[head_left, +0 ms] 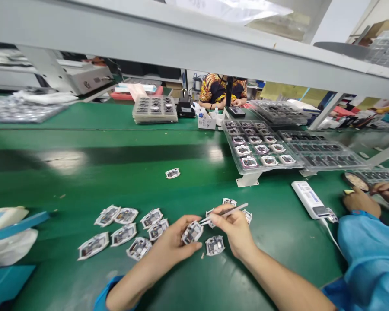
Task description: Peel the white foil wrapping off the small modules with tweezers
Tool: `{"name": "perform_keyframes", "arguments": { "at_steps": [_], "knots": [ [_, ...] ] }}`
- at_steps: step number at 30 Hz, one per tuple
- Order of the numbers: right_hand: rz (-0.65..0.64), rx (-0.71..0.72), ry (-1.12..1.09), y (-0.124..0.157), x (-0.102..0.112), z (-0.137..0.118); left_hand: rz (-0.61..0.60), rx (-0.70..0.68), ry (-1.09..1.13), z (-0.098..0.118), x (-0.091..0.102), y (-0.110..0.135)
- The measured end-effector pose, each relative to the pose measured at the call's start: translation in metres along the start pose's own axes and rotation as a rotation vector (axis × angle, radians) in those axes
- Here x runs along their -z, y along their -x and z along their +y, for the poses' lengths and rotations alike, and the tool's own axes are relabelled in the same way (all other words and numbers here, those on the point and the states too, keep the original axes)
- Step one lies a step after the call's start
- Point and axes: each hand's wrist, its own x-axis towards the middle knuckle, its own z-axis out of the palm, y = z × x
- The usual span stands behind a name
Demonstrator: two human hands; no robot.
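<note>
My left hand (176, 242) grips a small white-framed electronic module (192, 233) between thumb and fingers, just above the green table. A pair of tweezers (230, 211) is pinched in my right hand (231, 226), its tips at the module's upper right edge. Whether the tips hold a part is too small to tell. Close below my right hand lies another module (215, 245) on the table, and a few more sit partly hidden behind that hand. Left of my left hand several like modules (123, 234) lie in a loose group. One module (173, 173) rests alone farther back.
A clear tray of modules (261, 149) stands raised on brackets at back right, beside another tray (330, 155). A white cabled device (311, 201) lies near a co-worker's hands (363, 203) at right. Overhead runs a grey shelf beam (194, 41). Another person (222, 90) sits opposite.
</note>
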Motion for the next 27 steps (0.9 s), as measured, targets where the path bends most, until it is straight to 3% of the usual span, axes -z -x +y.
{"name": "perform_keyframes", "arguments": {
  "at_steps": [7,12,18,22,27],
  "knots": [
    [-0.086,0.136,0.265,0.010,-0.007,0.007,0.011,0.054,0.155,-0.019,-0.009,0.007],
    [-0.152,0.225,0.296,0.010,-0.009,0.010,-0.035,0.103,0.306,-0.009,-0.007,0.011],
    [-0.219,0.341,0.322,0.009,-0.006,0.004,0.029,0.325,0.618,0.002,-0.001,0.015],
    [-0.195,0.322,0.296,0.007,-0.004,0.002,0.102,0.307,0.456,-0.001,-0.005,0.013],
    [-0.074,0.301,0.341,0.005,-0.003,0.003,0.048,0.244,0.295,-0.003,-0.012,0.014]
  ]
}}
